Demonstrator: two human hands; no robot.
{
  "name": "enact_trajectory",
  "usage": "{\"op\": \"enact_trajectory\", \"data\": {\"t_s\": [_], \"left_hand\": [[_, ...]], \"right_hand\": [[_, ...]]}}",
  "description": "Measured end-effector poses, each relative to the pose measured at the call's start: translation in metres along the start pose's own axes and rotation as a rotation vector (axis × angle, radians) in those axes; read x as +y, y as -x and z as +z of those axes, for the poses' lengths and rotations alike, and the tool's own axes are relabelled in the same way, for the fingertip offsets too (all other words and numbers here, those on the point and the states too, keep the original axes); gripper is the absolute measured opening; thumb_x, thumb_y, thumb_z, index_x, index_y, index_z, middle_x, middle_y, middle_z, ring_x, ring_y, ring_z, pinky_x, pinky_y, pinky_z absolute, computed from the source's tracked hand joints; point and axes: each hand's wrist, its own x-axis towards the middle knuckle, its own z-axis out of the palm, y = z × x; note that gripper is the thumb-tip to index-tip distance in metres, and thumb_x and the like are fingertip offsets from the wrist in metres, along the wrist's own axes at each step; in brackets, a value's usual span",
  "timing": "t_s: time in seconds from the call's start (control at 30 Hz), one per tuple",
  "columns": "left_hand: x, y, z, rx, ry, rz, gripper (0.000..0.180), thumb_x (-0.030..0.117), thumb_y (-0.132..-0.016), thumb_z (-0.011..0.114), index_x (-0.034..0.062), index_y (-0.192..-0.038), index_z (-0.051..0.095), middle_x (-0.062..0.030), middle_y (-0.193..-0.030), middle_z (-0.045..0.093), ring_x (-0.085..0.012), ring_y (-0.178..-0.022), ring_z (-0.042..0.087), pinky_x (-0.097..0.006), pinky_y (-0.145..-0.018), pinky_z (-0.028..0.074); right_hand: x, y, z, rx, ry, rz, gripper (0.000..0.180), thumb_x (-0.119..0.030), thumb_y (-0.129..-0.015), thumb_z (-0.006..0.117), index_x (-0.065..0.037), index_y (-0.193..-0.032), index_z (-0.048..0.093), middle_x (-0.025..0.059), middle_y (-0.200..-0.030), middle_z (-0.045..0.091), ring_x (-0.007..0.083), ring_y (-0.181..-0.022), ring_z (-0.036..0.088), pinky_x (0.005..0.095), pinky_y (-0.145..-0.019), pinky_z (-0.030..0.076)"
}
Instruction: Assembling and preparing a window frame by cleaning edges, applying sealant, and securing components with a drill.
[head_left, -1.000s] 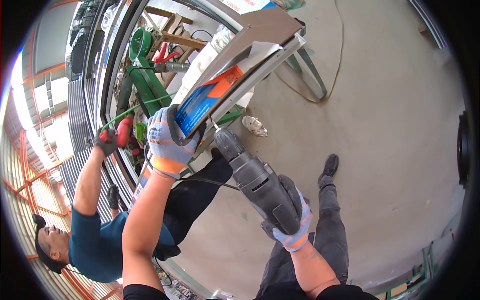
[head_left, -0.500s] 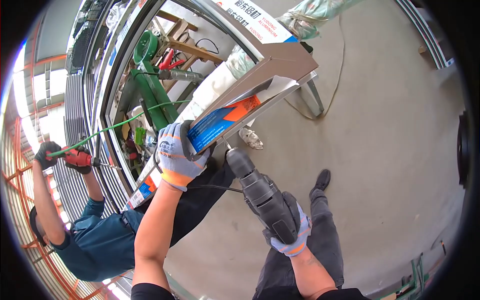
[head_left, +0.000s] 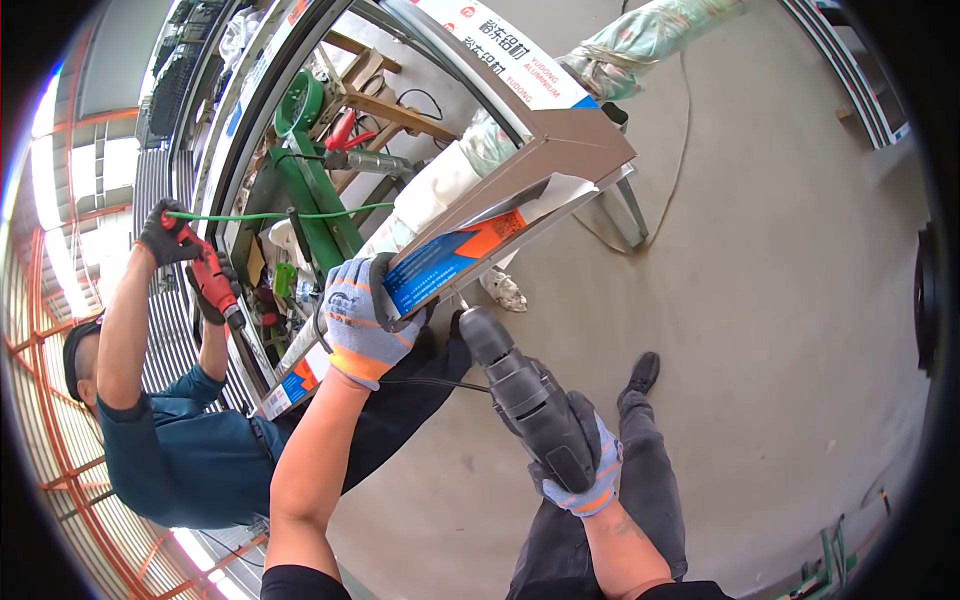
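Note:
My right hand, in a grey work glove, grips a black power drill from behind. The drill's bit points up and left at the underside edge of a brown metal frame, close to it; whether the tip is in the metal I cannot tell. My left hand, gloved alike, is closed around the frame's edge beside the bit. Printed blue and orange protective film covers that face, and its white end peels up near the corner.
To the left a co-worker holds a red drill with a green cord against the same frame. Inside the frame stand a green metal stand and a wooden trestle. A padded wrapped support extends behind the corner.
The co-worker's red drill has moved right and tilted downward, closer to the frame. My hands and my drill have hardly shifted, with the frame slightly lower in view.

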Motion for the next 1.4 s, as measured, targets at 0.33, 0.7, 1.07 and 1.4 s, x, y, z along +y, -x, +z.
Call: {"op": "enact_trajectory", "data": {"t_s": [0.33,0.7,1.07,1.4], "left_hand": [[-0.004,0.0,0.003,-0.004,-0.025,0.004,0.06,0.026,-0.059,0.084,0.0015,-0.108,0.059,-0.0171,-0.096,0.06,-0.0379,-0.088,0.058,-0.046,-0.08,0.047],[-0.001,-0.005,0.003,-0.014,-0.008,-0.011,0.06,0.025,-0.059,0.083,0.0031,-0.109,0.059,-0.0161,-0.097,0.06,-0.0366,-0.091,0.058,-0.045,-0.083,0.046],[-0.006,-0.002,0.006,0.012,-0.014,0.019,0.061,0.023,-0.057,0.083,0.0013,-0.109,0.059,-0.0171,-0.097,0.061,-0.0375,-0.089,0.059,-0.045,-0.082,0.046],[-0.003,-0.003,0.004,0.012,-0.021,-0.003,0.061,0.024,-0.058,0.083,0.0023,-0.109,0.059,-0.0168,-0.096,0.061,-0.037,-0.089,0.059,-0.045,-0.083,0.046]], "right_hand": [[0.0,-0.005,0.0,-0.001,0.122,-0.117,0.085,-0.024,-0.061,0.08,0.009,-0.134,0.049,0.0188,-0.114,0.067,0.0337,-0.097,0.069,0.0389,-0.087,0.054],[0.002,-0.013,-0.005,0.005,0.184,-0.181,0.087,-0.027,-0.06,0.079,0.009,-0.133,0.05,0.0181,-0.11,0.067,0.0351,-0.092,0.069,0.0401,-0.082,0.055],[-0.001,-0.022,-0.008,-0.045,0.275,-0.271,0.09,-0.025,-0.058,0.08,0.007,-0.135,0.047,0.0182,-0.11,0.066,0.0357,-0.089,0.068,0.0428,-0.08,0.054],[-0.001,-0.021,-0.008,-0.036,0.25,-0.263,0.084,-0.023,-0.057,0.08,0.004,-0.13,0.049,0.0178,-0.107,0.066,0.0373,-0.089,0.067,0.0442,-0.079,0.053]]}}
